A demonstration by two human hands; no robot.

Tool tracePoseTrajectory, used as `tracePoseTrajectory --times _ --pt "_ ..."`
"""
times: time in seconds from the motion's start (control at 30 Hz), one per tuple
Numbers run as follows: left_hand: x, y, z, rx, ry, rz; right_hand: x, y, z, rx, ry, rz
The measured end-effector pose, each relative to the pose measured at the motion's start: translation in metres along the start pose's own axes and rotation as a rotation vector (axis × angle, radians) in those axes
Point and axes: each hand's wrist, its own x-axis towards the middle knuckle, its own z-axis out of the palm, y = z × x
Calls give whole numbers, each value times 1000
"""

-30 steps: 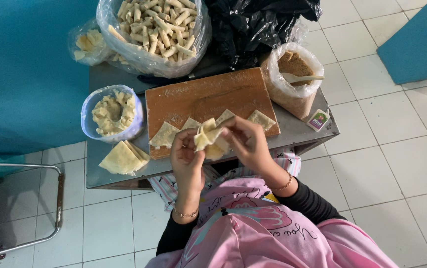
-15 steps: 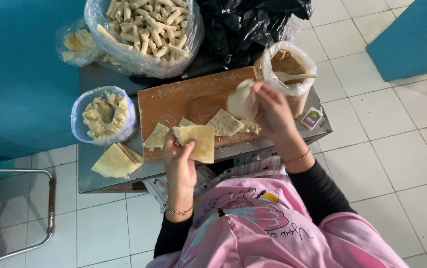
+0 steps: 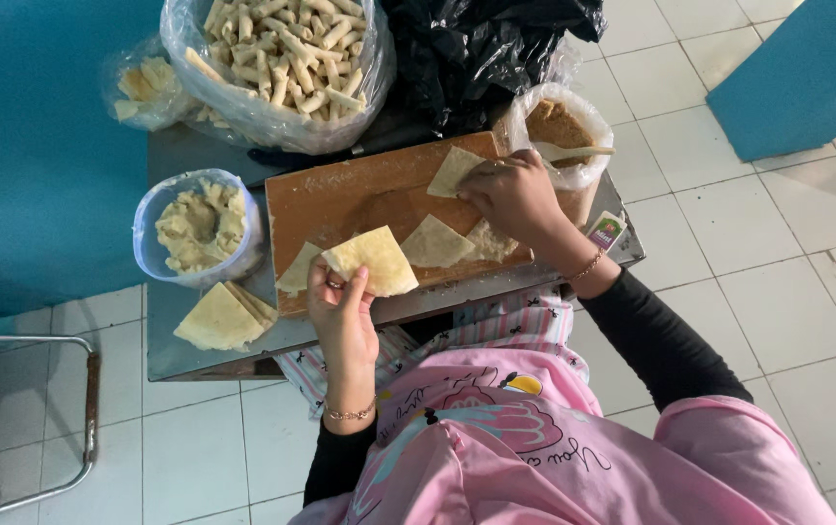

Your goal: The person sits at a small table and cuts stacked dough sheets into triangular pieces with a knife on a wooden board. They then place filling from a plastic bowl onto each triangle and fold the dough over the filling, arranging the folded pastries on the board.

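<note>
My left hand (image 3: 342, 309) holds a triangular pastry wrapper (image 3: 375, 259) above the near edge of a wooden cutting board (image 3: 340, 197). My right hand (image 3: 513, 194) presses another wrapper (image 3: 453, 170) flat on the far right part of the board. Two more wrappers (image 3: 435, 243) lie on the board's near side, and one (image 3: 297, 272) hangs at its near left edge.
A bowl of pale filling (image 3: 198, 224) stands left of the board, with a stack of wrappers (image 3: 219, 316) in front of it. A large bag of rolled pastries (image 3: 277, 53) sits at the back, a black bag (image 3: 491, 49) beside it. A bag of brown filling with a spoon (image 3: 559, 131) is at the right. Metal chair frame (image 3: 87, 408) lower left.
My right hand carried a wrapper from near my left hand out to the far right of the board and laid it down. My left hand stayed, keeping its wrapper.
</note>
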Motion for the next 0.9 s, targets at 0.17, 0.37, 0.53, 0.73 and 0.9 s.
tracePoseTrajectory --times 0.17,0.37,0.53,0.73,0.9 --pt "-2 -10 0 46 -24 54 1 -40 -28 294 15 81" --pt "-14 -23 5 36 -103 112 -16 -129 -34 655 124 35" --pt "-21 -23 3 -56 -81 81 -14 -139 -37 674 174 29" --pt "-25 -18 10 41 -139 130 -19 -128 -33 807 123 46" --pt "-28 -13 11 104 -150 144 -23 -120 -27 1017 15 135"
